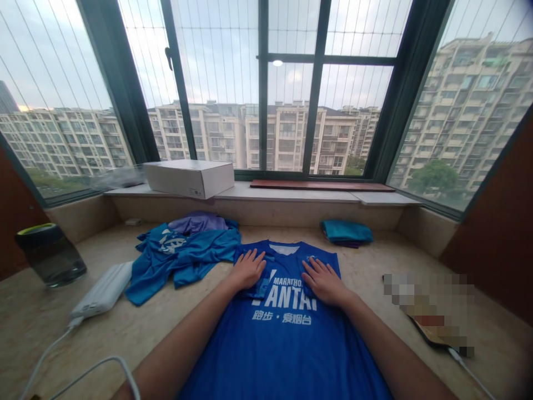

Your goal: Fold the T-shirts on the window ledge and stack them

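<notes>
A blue sports shirt point(283, 350) with white lettering lies spread out in front of me, its neckline toward the window. My left hand point(249, 270) rests flat on the shirt's upper left part, fingers stretched out, where a bit of the fabric is folded over. On the upper right part, my right hand point(326, 280) lies with its fingers extended and covers the end of the lettering. Neither hand grips the cloth. The lower end of the shirt runs out of view at the bottom.
Crumpled blue shirts point(195, 250) and a purple cloth point(199, 223) lie at the left, a folded teal garment point(346, 231) at the right. A power bank point(102, 291) with a cable and a bottle point(50, 255) stand far left. A white box point(189, 178) sits on the sill. A pixelated device point(433, 316) lies right.
</notes>
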`<state>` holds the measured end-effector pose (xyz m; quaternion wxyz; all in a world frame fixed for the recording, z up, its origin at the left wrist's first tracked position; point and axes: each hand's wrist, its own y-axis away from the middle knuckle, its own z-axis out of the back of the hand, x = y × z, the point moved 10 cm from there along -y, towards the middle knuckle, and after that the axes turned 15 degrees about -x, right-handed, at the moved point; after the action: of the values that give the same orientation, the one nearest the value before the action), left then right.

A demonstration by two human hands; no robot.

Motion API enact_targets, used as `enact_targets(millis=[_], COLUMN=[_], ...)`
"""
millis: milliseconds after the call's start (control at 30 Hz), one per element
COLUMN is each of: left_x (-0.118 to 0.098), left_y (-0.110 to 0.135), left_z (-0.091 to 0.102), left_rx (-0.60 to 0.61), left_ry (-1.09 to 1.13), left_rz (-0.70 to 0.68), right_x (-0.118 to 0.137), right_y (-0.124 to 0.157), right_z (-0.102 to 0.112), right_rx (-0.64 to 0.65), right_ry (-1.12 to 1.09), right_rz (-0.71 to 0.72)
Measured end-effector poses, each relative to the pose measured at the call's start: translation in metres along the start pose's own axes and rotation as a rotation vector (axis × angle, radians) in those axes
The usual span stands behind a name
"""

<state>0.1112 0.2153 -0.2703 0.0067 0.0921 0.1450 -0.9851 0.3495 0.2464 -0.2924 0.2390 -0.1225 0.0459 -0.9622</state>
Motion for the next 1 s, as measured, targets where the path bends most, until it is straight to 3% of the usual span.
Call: enact_targets(millis=[200, 367, 533, 633, 700, 833, 933, 1000], left_x=[0.032, 0.048, 0.046, 0.042, 0.038, 0.031, 0.028, 0.025], left_y=[-0.043, -0.051, -0.049, -0.064, -0.08, -0.106, -0.1, -0.081], left_z=[0.031, 0.038, 0.051, 0.069, 0.089, 0.15, 0.189, 0.199], left_rx=[-0.084, -0.055, -0.094, -0.153, -0.23, -0.471, -0.618, -0.634], left_ry=[-0.04, -0.08, -0.098, -0.075, -0.05, 0.005, 0.039, 0.068], left_rz=[0.035, 0.078, 0.054, 0.012, -0.001, 0.007, -0.026, -0.116], right_x=[-0.035, -0.057, -0.057, -0.059, -0.063, -0.073, -0.069, -0.059], right_y=[-0.034, -0.045, -0.04, -0.049, -0.062, -0.084, -0.08, -0.064], right_z=[0.046, 0.055, 0.055, 0.069, 0.093, 0.17, 0.215, 0.223], right_rx=[-0.234, -0.214, -0.224, -0.256, -0.325, -0.569, -0.702, -0.71], right_ry=[0.115, 0.146, 0.127, 0.089, 0.054, -0.014, -0.077, -0.137], right_rz=[-0.093, -0.141, -0.156, -0.159, -0.166, -0.193, -0.146, -0.048])
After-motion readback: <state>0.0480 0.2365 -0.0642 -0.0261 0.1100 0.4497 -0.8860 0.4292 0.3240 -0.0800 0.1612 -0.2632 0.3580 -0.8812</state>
